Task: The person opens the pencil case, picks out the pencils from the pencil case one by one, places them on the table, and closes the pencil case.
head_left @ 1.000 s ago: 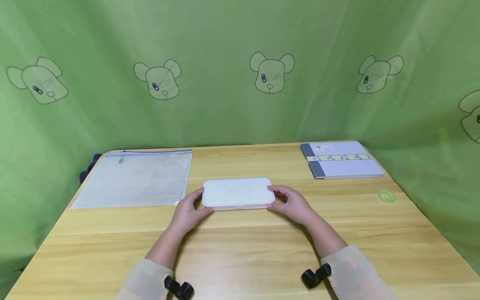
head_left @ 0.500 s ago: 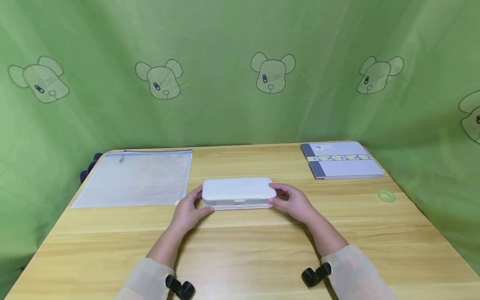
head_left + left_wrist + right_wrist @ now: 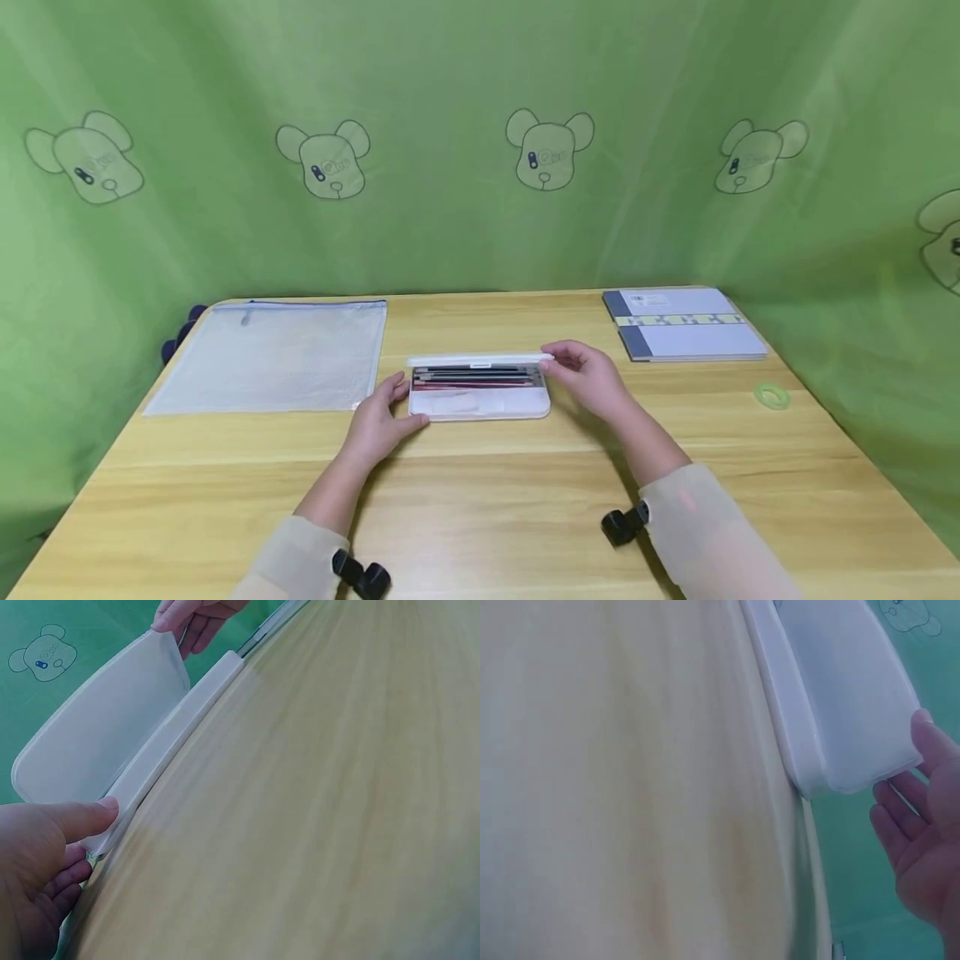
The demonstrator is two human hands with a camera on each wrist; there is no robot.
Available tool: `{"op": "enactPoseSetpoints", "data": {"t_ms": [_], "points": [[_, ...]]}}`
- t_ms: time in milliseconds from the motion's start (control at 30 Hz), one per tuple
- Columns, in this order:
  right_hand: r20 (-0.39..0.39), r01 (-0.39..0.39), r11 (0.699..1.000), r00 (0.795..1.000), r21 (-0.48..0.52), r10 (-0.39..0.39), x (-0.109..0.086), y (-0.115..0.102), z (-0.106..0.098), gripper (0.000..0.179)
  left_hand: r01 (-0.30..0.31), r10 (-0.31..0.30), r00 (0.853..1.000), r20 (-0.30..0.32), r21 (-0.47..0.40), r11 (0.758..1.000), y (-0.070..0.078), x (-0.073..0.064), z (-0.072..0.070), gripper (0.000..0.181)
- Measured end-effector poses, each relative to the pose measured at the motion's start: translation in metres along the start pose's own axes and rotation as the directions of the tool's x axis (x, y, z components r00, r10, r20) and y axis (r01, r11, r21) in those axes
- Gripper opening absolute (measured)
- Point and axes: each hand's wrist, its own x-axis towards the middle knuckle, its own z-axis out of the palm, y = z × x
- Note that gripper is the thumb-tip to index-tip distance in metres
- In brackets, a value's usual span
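Note:
A white pencil case (image 3: 491,406) lies on the table in the middle of the head view, its lid (image 3: 472,360) raised along the back. Several dark and reddish pencils (image 3: 480,379) lie side by side inside, behind a white strip at the front. My left hand (image 3: 377,425) grips the case's left end, thumb on the front corner and fingers round the side. At the other end, my right hand (image 3: 588,379) pinches the lid's right corner between thumb and fingers. In the left wrist view the lid (image 3: 105,712) stands tilted up from the base (image 3: 176,727).
A translucent mesh zip pouch (image 3: 277,358) lies flat at the back left. On the back right is a notebook (image 3: 690,333) with a grey spine and a patterned band. In front of it lies a pale green ring (image 3: 772,396). A green curtain (image 3: 435,225) surrounds the wooden table (image 3: 480,508).
My right hand has lifted the lid up and back, from closed to raised, and the pencils now show. My left hand has stayed at the case's left end.

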Motion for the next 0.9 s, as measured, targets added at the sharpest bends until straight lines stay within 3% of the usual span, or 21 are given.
{"op": "enactPoseSetpoints", "data": {"t_ms": [233, 567, 900], "points": [[-0.020, 0.020, 0.997, 1.000, 0.070, -0.019, 0.018, -0.004, -0.004, 0.033, -0.017, 0.018, 1.000, -0.004, 0.037, 0.999, -0.002, 0.002, 0.002, 0.062], [0.005, 0.019, 0.994, 1.000, 0.103, -0.020, 0.037, -0.003, -0.008, 0.034, -0.025, 0.025, 1.000, -0.011, 0.048, 0.999, -0.002, 0.001, 0.001, 0.061], [0.002, -0.093, 0.980, 0.996, 0.174, 0.094, 0.059, 0.000, -0.004, 0.036, -0.038, 0.039, 0.999, -0.013, 0.069, 0.997, -0.003, 0.002, 0.000, 0.060]]}}
